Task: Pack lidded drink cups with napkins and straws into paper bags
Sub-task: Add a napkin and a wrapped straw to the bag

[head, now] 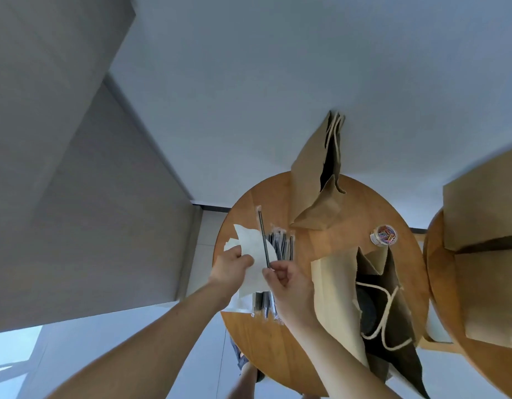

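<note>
My left hand [230,267] holds white napkins [250,249] above the left side of the round wooden table [306,246]. Beside it, my right hand [286,279] pinches the lower end of a black wrapped straw [263,240], which points up and away across the napkins. Under both hands lies a pile of wrapped black straws [282,244]. An open paper bag [335,289] with rope handles stands just right of my right hand; a dark lidded cup [367,309] shows inside it. A second paper bag [312,180] stands at the table's far side.
A small clear jar of coloured paper clips [383,234] sits on the table's right part. A second wooden table [450,283] at the right carries another large paper bag [485,211]. Grey walls stand behind and to the left.
</note>
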Tool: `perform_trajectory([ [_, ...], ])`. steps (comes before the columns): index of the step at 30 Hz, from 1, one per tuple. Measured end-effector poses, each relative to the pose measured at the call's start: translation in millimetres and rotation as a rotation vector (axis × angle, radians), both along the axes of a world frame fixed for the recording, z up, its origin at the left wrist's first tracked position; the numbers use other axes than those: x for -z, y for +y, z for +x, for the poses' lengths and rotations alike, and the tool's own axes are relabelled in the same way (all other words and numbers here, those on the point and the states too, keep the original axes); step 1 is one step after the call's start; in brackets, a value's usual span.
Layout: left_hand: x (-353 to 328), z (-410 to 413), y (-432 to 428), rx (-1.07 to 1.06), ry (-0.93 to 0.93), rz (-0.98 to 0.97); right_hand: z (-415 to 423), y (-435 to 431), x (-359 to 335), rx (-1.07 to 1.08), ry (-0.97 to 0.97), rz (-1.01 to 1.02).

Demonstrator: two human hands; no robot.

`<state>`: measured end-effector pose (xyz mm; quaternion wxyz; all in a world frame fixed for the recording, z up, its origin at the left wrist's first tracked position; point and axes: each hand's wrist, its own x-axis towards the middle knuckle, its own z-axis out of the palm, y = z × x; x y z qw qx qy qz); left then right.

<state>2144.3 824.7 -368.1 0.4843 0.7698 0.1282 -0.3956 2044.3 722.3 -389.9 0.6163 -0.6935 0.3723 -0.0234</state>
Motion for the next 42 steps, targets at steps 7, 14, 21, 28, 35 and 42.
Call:
perform_trajectory([
  [7,-32,-5,-10,-0.013,-0.075,-0.097,-2,-12,-29,-0.042,0.001,-0.070],
  [14,-80,4,-23,0.031,-0.206,-0.248,2,-25,-77,-0.051,-0.102,-0.200],
  [21,-155,12,-49,0.194,-0.220,-0.559,13,-74,-151,-0.005,-0.222,-0.119],
  [28,-198,-7,-83,0.205,-0.208,-0.662,-14,-108,-197,-0.080,-0.360,-0.063],
  [35,-174,-33,-105,0.186,-0.376,-0.330,-43,-165,-204,0.123,-0.359,-0.151],
  [42,-95,-87,-89,1.003,-0.112,0.180,-39,-196,-166,0.285,-0.232,-0.147],
])
